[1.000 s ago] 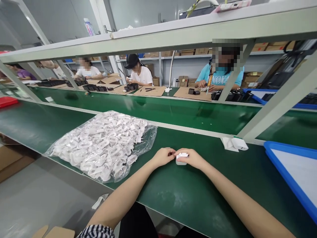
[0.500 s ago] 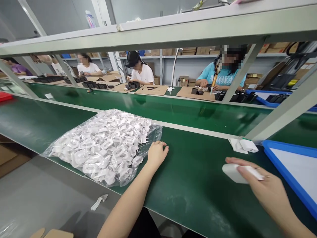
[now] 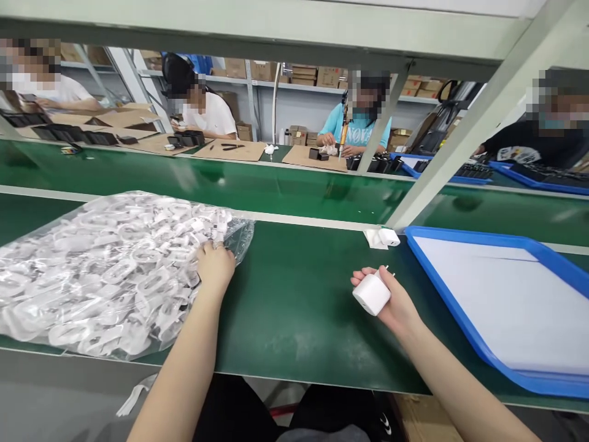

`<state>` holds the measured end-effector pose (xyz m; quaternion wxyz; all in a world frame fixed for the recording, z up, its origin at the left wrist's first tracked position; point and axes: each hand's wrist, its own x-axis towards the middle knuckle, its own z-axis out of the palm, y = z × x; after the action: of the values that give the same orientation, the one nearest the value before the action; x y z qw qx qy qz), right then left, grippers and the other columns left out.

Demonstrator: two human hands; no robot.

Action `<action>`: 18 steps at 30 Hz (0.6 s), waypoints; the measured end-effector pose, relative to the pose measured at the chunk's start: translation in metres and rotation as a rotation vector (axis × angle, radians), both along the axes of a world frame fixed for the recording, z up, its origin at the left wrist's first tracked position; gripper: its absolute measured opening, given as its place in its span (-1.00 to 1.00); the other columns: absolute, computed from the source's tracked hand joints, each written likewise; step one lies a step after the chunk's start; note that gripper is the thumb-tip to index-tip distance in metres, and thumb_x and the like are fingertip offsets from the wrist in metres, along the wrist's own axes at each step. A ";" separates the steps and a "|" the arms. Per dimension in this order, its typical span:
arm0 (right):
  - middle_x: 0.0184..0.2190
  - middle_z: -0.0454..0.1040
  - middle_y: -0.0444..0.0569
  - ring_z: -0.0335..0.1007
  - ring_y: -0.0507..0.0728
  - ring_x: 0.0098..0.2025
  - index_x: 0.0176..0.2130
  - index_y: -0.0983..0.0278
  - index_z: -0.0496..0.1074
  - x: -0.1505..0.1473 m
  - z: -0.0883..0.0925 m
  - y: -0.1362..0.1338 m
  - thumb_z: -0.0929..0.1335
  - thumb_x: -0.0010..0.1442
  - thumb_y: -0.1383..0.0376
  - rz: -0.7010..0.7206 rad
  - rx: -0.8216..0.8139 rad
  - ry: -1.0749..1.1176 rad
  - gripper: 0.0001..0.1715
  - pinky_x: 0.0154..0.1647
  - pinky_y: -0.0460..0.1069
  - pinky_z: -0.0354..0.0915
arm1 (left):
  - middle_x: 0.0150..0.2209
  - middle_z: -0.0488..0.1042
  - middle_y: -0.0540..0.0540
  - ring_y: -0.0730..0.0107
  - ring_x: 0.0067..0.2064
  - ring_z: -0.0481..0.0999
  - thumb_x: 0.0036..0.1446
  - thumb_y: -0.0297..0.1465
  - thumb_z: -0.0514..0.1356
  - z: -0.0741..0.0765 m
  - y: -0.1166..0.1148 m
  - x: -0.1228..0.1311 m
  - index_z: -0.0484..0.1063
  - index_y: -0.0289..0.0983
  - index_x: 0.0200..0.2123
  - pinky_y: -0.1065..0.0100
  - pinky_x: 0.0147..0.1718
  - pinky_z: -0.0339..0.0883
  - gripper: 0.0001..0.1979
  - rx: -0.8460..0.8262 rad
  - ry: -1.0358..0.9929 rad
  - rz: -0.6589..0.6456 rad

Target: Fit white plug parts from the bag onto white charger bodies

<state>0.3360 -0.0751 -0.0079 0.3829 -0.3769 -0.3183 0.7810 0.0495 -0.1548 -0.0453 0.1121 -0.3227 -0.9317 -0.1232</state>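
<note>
Right hand lies palm up on the green bench, fingers curled round a white charger just left of a blue tray. Left hand reaches into the open mouth of a clear bag of white parts, fingers bent among them; its grip is hidden. Another charger sits near the tray's far corner.

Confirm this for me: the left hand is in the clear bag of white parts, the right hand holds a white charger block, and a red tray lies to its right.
One thing is wrong: the tray is blue, not red, as the head view shows. The left hand is at the clear bag, and the right hand holds the white charger block.
</note>
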 end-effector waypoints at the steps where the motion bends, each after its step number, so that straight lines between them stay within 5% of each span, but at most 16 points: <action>1: -0.55 0.44 -0.08 0.37 0.02 -0.47 -0.58 0.29 0.38 0.002 0.000 -0.001 0.25 -0.03 0.21 0.030 0.026 0.025 -0.76 -0.42 -0.11 0.31 | -0.11 0.20 -0.28 0.04 -0.12 0.16 -0.04 -0.44 -0.05 0.001 0.000 0.002 0.30 -0.44 -0.19 0.26 -0.26 0.13 -0.67 0.005 -0.001 0.013; 6: -0.58 0.43 -0.14 0.36 0.02 -0.49 -0.57 0.25 0.39 0.013 -0.002 -0.002 0.36 -0.23 0.13 0.160 0.190 0.099 -0.76 -0.44 -0.10 0.30 | -0.20 0.22 -0.30 0.05 -0.17 0.21 -0.05 -0.43 -0.04 0.005 -0.002 0.010 0.33 -0.41 -0.24 0.26 -0.32 0.16 -0.69 0.048 -0.012 0.057; 11: -0.50 0.44 -0.11 0.36 0.05 -0.41 -0.52 0.24 0.39 0.014 -0.001 0.005 0.33 -0.16 0.11 0.177 0.382 -0.024 -0.76 -0.40 -0.06 0.28 | -0.15 0.17 -0.35 -0.02 -0.15 0.18 -0.08 -0.41 0.00 0.004 -0.001 0.014 0.25 -0.46 -0.17 0.19 -0.33 0.18 -0.63 0.063 0.005 0.096; 18: -0.36 0.41 -0.04 0.32 0.11 -0.30 -0.41 0.26 0.33 -0.014 -0.014 0.070 0.22 -0.07 0.10 0.030 0.861 -0.474 -0.69 -0.27 0.02 0.23 | -0.21 0.18 -0.38 -0.04 -0.17 0.21 -0.07 -0.48 -0.03 -0.004 0.009 -0.001 0.30 -0.45 -0.24 0.19 -0.37 0.20 -0.71 0.012 -0.055 0.007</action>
<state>0.3217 -0.0053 -0.0216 0.4097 -0.3470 -0.6961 0.4766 0.0486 -0.1456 -0.0497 0.0888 -0.3152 -0.9349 -0.1371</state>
